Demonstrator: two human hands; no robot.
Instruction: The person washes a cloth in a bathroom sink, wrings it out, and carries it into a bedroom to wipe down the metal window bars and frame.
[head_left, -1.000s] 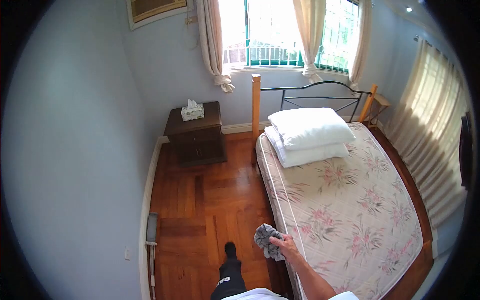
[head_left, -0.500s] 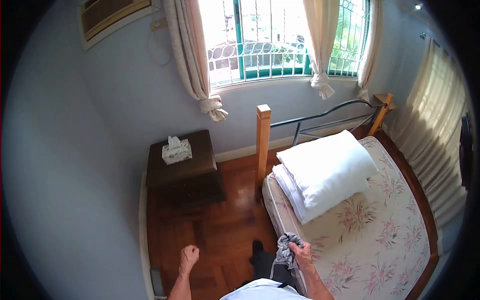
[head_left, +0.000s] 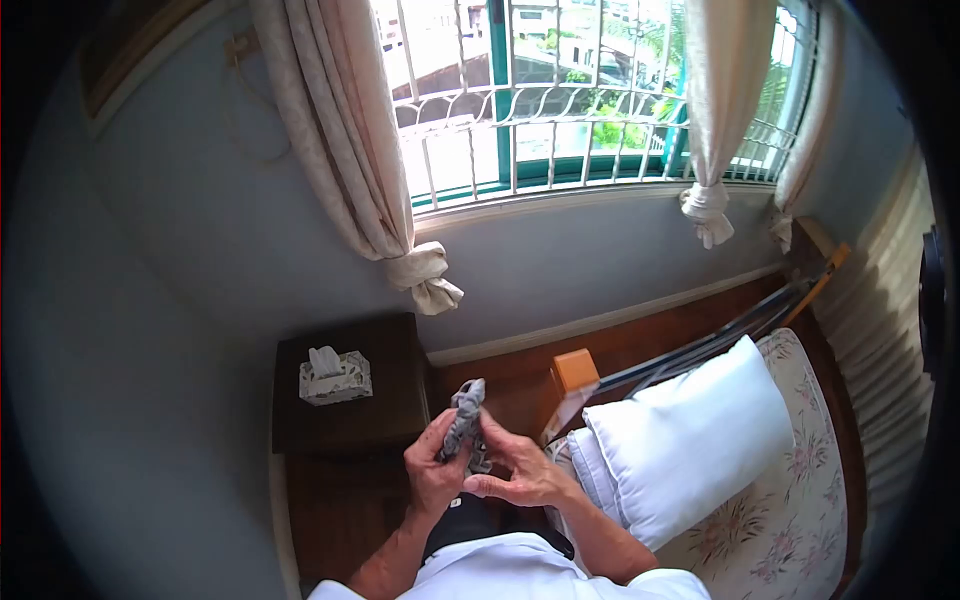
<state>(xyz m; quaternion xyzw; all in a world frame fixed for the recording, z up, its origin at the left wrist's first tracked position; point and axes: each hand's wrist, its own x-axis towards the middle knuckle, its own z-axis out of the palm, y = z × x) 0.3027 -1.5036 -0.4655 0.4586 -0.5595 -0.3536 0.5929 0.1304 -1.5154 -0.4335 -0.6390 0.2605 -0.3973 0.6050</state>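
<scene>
In front of my body a crumpled grey cloth is bunched up between both hands. My left hand is closed around its left side, fingers and thumb pressed into the folds. From the right, my right hand grips the bundle too, its fingertips behind the cloth and its thumb reaching across below. Part of the fabric is hidden by the fingers. The hands are above the floor, between a dark nightstand and the bed.
A tissue box sits on the nightstand. To the right, white pillows lie stacked on a floral mattress. The wooden bedpost rises close to my right hand. Knotted curtains hang by the barred window.
I have moved forward, nearer the window and nightstand. My left hand, a bare fist before, has come over to the grey cloth that my right hand was carrying, and both now hold it.
</scene>
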